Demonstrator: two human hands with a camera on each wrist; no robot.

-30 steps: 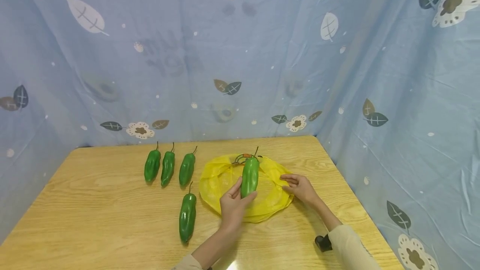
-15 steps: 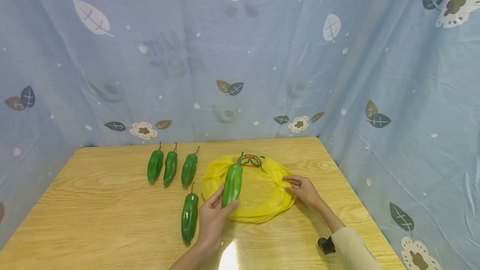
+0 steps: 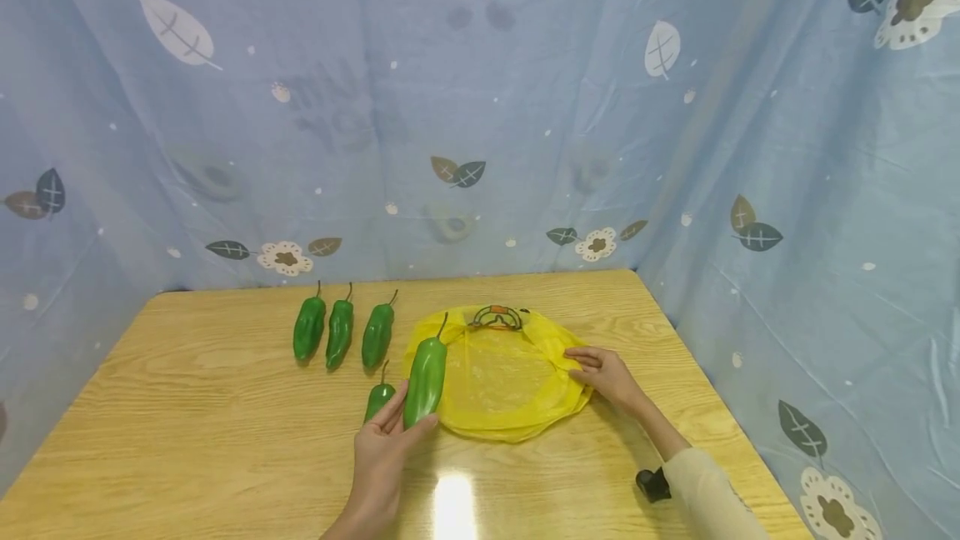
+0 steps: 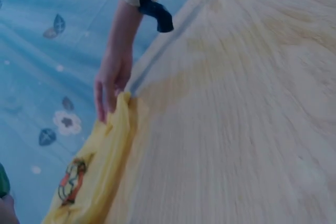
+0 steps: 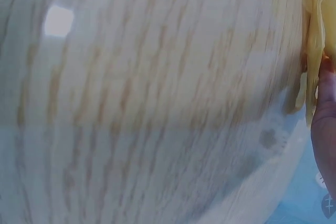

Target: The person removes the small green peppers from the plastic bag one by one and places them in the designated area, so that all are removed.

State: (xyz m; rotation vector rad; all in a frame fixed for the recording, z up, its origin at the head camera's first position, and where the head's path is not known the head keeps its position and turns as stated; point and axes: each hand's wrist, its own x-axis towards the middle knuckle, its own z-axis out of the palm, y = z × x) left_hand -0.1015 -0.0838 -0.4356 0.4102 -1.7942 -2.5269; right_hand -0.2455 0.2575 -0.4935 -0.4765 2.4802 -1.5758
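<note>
A long green pepper [image 3: 425, 382] with a thin stem is gripped between the thumb and fingers of my left hand [image 3: 378, 461], over the left edge of the yellow plastic bag [image 3: 498, 425]. Its green edge also shows at the far left of the left wrist view. The bag lies spread with its mouth wide and a printed mark at the back. My right hand [image 3: 609, 377] pinches the bag's right rim; in the right wrist view its thumb [image 5: 326, 90] presses against the yellow film. Another pepper [image 3: 380, 398] is partly hidden behind my left hand.
Three more green peppers stand in a row at the back left: one pepper [image 3: 309, 327], a middle pepper [image 3: 340, 336] and a right pepper [image 3: 377, 336]. A blue patterned curtain [image 3: 525, 148] surrounds the wooden table [image 3: 187, 407]. A black device [image 3: 652, 484] sits at my right wrist.
My left hand has carried the pepper leftward from over the middle of the bag to its left edge, now covering part of the front pepper. My right hand has stayed at the rim.
</note>
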